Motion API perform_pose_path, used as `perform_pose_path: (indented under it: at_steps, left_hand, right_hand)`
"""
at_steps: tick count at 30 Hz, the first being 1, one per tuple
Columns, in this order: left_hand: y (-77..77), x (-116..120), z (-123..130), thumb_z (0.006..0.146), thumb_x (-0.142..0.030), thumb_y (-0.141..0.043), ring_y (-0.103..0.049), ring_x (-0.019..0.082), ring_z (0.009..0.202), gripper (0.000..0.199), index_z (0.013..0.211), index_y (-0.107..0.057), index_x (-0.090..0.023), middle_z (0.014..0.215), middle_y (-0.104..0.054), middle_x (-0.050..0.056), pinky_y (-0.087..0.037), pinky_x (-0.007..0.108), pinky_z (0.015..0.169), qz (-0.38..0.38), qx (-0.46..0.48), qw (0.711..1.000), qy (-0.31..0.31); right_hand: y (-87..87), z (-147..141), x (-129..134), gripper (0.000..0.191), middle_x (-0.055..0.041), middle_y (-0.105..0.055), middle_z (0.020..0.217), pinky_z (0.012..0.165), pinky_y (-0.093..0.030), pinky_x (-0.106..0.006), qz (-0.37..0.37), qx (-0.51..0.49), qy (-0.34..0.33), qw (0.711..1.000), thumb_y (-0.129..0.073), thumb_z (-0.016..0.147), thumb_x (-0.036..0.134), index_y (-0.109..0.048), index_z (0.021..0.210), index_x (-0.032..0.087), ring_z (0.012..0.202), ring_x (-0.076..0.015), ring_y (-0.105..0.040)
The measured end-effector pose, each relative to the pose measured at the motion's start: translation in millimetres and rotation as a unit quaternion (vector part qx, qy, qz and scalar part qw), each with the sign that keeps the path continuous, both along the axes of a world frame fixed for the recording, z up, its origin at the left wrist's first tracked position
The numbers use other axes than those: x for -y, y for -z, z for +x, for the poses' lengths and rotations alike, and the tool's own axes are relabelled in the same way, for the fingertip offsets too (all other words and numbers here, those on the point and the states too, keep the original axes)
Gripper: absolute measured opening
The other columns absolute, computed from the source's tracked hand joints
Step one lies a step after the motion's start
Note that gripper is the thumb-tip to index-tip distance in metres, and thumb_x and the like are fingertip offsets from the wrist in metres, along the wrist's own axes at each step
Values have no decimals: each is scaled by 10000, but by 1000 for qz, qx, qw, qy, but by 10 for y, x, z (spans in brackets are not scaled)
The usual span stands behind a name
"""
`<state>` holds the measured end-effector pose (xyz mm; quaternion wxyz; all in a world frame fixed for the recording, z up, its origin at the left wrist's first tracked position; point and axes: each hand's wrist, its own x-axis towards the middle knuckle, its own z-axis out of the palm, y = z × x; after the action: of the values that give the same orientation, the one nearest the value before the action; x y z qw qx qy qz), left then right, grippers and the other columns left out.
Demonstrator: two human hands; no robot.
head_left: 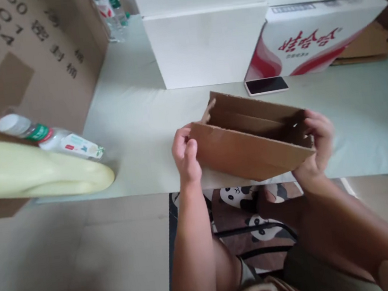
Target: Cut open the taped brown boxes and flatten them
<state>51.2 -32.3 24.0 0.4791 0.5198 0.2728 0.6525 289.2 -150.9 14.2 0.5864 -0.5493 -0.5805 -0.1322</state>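
Note:
A brown cardboard box [248, 150] with its top open is held between my two hands over the front edge of the table. My left hand [186, 153] grips its left end, thumb on the near wall. At the other end, my right hand [317, 141] has its fingers wrapped round the right side of the box. The box is tilted, its right end nearer to me. Its inside looks dark, and its contents, if any, cannot be made out.
A phone [266, 86] lies behind the box, before white cartons [211, 47] and a red-and-white carton [308, 37]. A large cardboard box [56, 20], a bottle [49, 136] and a pale yellow object [39, 168] stand at the left. Two more bottles [110, 13] are behind.

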Motion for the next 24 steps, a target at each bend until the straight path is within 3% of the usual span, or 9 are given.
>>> perform_pose_path:
  at_steps: [4, 7, 11, 14, 19, 24]
  left_hand:
    - [-13, -25, 111, 882, -615, -619, -690, 208, 863, 439, 824, -741, -197, 778, -714, 44, -544, 387, 901, 20, -29, 998, -55]
    - [-35, -69, 204, 900, -595, -587, -661, 193, 792, 458, 671, -679, -209, 620, -621, 13, -525, 418, 973, 35, -26, 996, -76]
    - [-16, -111, 325, 895, -633, -551, -620, 181, 753, 529, 565, -524, -221, 565, -515, -6, -496, 457, 1035, 27, -46, 997, -63]
    - [1, -115, 410, 902, -656, -514, -631, 195, 810, 579, 537, -413, -218, 561, -448, -8, -480, 479, 1058, 32, -54, 996, -65]
    - [-38, -67, 538, 883, -658, -537, -644, 206, 885, 618, 517, -342, -201, 568, -410, -7, -466, 444, 1040, 9, -37, 998, -59]
    - [-91, 37, 532, 856, -722, -553, -587, 182, 782, 714, 481, -294, -173, 539, -364, -16, -457, 408, 947, -13, 15, 997, -74]
  right_hand:
    - [63, 14, 29, 525, -43, -526, 1504, 1068, -497, -540, 8, 53, 0, 999, -369, 1022, 290, -492, 1517, 413, 1322, -284, -567]
    - [33, 77, 17, 488, -48, -503, 1502, 1079, -497, -547, -6, -1, -5, 1000, -423, 1015, 347, -512, 1487, 434, 1325, -299, -553]
    - [-32, 224, 38, 480, -62, -528, 1484, 1193, -423, -569, -62, -141, -148, 977, -481, 1009, 408, -467, 1489, 414, 1423, -289, -494]
    - [-69, 273, 114, 383, -61, -586, 1414, 1156, -472, -550, -59, -211, -235, 947, -487, 1017, 357, -517, 1397, 394, 1374, -260, -545]
    - [-148, 204, 257, 285, -91, -613, 1312, 1028, -559, -488, -19, -198, -207, 958, -517, 996, 308, -582, 1273, 324, 1289, -262, -595]
    - [-123, 162, 319, 500, -93, -559, 1397, 1035, -551, -431, 2, -137, -207, 969, -475, 986, 179, -517, 1452, 356, 1268, -227, -598]
